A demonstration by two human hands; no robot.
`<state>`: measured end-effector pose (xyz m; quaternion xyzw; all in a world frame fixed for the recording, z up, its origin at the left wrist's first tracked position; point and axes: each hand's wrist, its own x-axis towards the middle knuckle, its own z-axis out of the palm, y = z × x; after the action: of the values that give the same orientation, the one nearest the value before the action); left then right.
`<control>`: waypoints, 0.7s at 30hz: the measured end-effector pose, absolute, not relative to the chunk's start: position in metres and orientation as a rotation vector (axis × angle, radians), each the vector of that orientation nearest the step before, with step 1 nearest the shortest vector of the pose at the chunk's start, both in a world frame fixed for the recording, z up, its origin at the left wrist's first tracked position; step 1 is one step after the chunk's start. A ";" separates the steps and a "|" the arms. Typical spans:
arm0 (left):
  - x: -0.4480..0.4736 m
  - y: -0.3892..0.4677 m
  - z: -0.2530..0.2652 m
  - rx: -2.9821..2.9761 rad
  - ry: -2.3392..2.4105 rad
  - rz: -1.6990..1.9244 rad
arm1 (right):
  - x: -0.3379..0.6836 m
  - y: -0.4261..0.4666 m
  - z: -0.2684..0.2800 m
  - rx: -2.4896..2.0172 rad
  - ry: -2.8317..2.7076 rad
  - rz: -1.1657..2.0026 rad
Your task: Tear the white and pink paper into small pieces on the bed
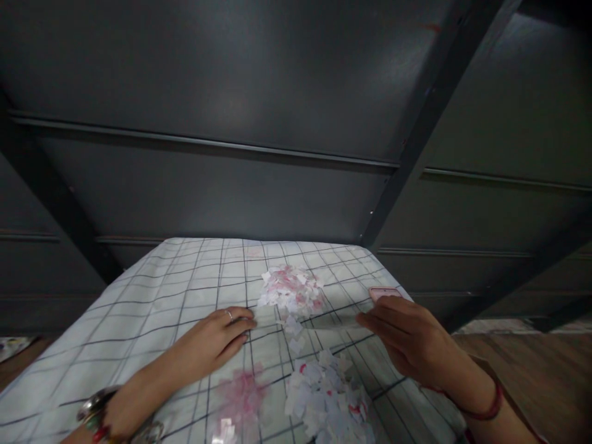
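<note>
My left hand [226, 336], with a ring on one finger, rests on the checked cloth. Its fingers are loosely curled and apart, and nothing shows in them. My right hand [411, 333] is closed in a pinch at the right side, over the cloth. From its fingertips a thin, see-through strip [330, 325] reaches left, blurred, so its exact kind is unclear. Just left of that strip's far end lies a pile of small white and pink paper pieces [291, 290]. Nearer to me is a larger pile of white scraps [328, 398], some with red marks.
Pinkish translucent pieces [243, 394] lie at the front of the white checked tablecloth [198, 265]. A flat pink-edged object [385, 292] sits beyond my right hand, partly hidden. A dark panelled wall [240, 197] stands behind the table; wooden flooring [541, 357] shows right.
</note>
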<state>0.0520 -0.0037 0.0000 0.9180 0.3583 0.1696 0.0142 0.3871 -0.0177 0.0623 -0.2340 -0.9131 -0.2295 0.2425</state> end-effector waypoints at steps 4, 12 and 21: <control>0.052 -0.004 0.000 2.855 1.124 0.515 | 0.376 -0.021 0.062 -0.567 -2.481 -0.597; 0.051 -0.002 -0.002 2.841 1.116 0.520 | 0.366 -0.025 0.062 -0.525 -2.489 -0.566; 0.052 -0.003 0.000 2.844 1.092 0.513 | 0.360 -0.031 0.061 -0.463 -2.423 -0.602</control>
<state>0.0516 -0.0026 0.0004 0.9203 0.3534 0.1661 0.0259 0.3597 -0.0313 0.0613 -0.1742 -0.9113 -0.2265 0.2965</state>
